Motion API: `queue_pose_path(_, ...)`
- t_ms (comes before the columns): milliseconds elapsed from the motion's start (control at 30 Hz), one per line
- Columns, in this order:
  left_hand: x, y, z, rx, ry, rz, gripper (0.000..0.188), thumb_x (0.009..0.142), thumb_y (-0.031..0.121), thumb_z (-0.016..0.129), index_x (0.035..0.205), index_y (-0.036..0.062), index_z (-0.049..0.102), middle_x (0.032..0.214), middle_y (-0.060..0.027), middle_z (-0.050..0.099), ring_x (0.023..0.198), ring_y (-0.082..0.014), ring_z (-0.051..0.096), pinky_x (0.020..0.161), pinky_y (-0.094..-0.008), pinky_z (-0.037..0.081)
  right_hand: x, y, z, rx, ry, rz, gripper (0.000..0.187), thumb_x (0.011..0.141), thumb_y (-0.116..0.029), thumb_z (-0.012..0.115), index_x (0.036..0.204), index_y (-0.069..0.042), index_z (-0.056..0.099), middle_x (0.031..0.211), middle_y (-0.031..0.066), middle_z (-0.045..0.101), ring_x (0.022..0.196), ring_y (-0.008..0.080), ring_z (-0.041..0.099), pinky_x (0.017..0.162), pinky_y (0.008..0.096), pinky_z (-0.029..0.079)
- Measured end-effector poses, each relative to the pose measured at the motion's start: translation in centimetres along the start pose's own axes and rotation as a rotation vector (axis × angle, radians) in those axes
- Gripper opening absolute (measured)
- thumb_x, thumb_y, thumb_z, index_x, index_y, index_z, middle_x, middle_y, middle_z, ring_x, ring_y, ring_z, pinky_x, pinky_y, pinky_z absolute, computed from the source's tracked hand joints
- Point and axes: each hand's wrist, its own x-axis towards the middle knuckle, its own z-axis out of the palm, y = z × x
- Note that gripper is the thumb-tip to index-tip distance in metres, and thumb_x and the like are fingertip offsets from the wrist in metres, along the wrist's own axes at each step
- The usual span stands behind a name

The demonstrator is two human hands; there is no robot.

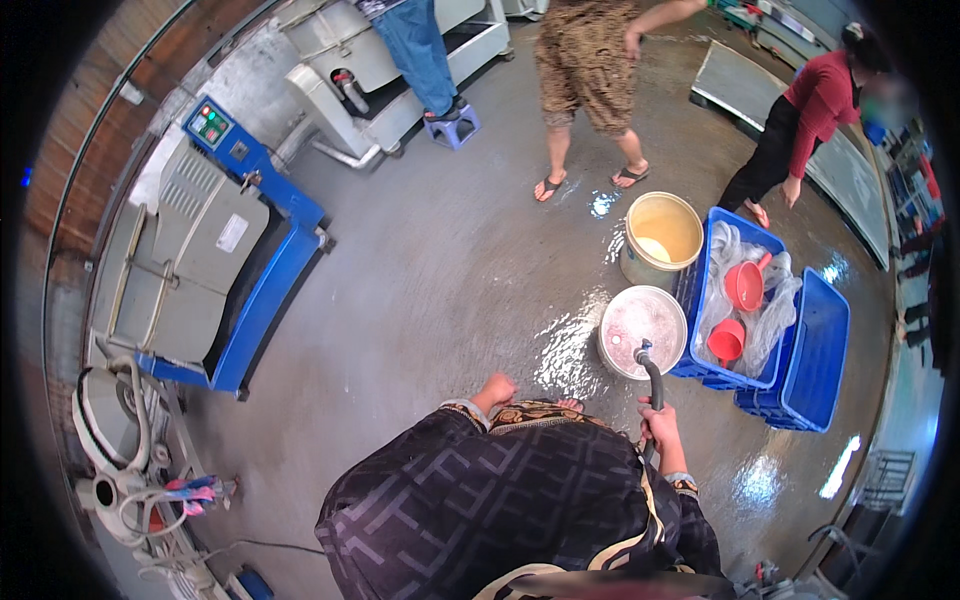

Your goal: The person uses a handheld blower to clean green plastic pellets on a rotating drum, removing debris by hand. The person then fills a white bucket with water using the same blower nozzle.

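My right hand [661,426] is wrapped round a dark grey hose [655,382]. The hose's mouth, with a blue-grey fitting, hangs over a round white bucket [602,348] of foamy, pinkish liquid. Against my body on the left, my left hand [497,389] is loosely curled, with nothing visible in it. Just beyond the bucket stands a taller cream pail [632,265] with some pale content at its bottom. To the right, a blue crate [715,377] holds clear plastic bags [772,326] and two red dippers, one larger [744,287] and one smaller [727,341].
A second blue crate [826,345] stands right of the first. A grey machine with a blue frame [280,285] occupies the left side. Two people stand ahead, one beside a blue stool [455,128]; another person [815,115] leans near the crates. The floor [570,350] glistens wet.
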Motion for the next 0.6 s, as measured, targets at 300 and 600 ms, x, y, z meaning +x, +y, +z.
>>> queue_pose_path(300,1.4,1.5,-0.1,0.004,-0.084,-0.053,0.026,0.081,0.020,0.057,0.063,0.0011,0.058,0.055,-0.0091,0.059,0.044,-0.0181,0.057,0.040,-0.0312,0.046,0.1,0.0,-0.8,-0.047,-0.007,-0.016,0.029,0.073,-0.002,0.053,0.102,-0.001,0.055,0.046,0.0043,0.044,0.031,0.0122,0.038,0.030,0.0273,0.030)
queue_pose_path(600,2.5,1.9,1.1,-0.082,-0.101,-0.081,0.017,0.082,0.019,0.058,0.076,0.0025,0.056,0.058,-0.0092,0.060,0.045,-0.0175,0.057,0.040,-0.0302,0.047,-0.4,-0.6,-0.9,-0.040,0.006,0.021,0.029,0.076,-0.003,0.054,0.105,-0.001,0.054,0.044,0.0026,0.045,0.031,0.0104,0.039,0.031,0.0250,0.030)
